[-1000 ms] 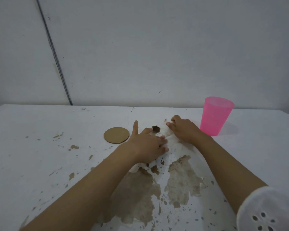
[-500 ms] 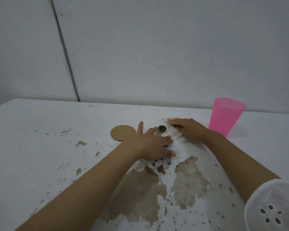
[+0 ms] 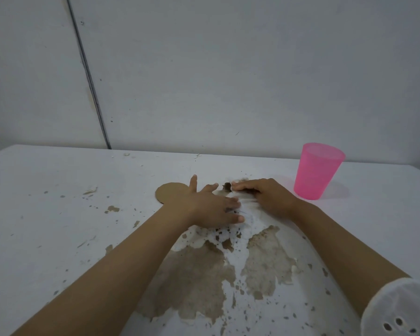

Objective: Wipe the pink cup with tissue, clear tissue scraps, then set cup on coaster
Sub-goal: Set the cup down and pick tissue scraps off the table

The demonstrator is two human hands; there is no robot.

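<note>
White-painted table (image 3: 58, 226): largest item; paint is flaked away in wide brown patches near the person and in small chips further out.
Pink cup (image 3: 318, 170): translucent plastic, upright, mouth up, on the table at far right; it stands just beyond the right hand, apart from it, and well apart from the coaster.
Left hand (image 3: 211, 207): palm down, fingers straight and spread, pressing flat on the tissue's left part; the thumb lies over the coaster's right edge.
Right hand (image 3: 264, 195): knuckles raised, fingers curled onto the tissue's far edge, bunching it towards the left hand.
White eyelet sleeve (image 3: 398, 309): on the right arm, lower right corner.
White tissue (image 3: 249, 214): thin, crumpled sheet, flat on the table between and under both hands; hard to tell from the white paint at its near edge.
Cardboard coaster (image 3: 170, 191): round, brown, flat, bare of any cup, left of the hands.
Dark fleck (image 3: 227, 186): between the two sets of fingertips; scrap or bare patch, cannot tell.
Step in hand: judged to be clearing the tissue, both hands gathering it on the table.
Next move: likely calls for balling the tissue, lifting it off with any loose scraps, then freeing a hand to carry the cup across to the coaster; thin tissue may tear and shed bits.
</note>
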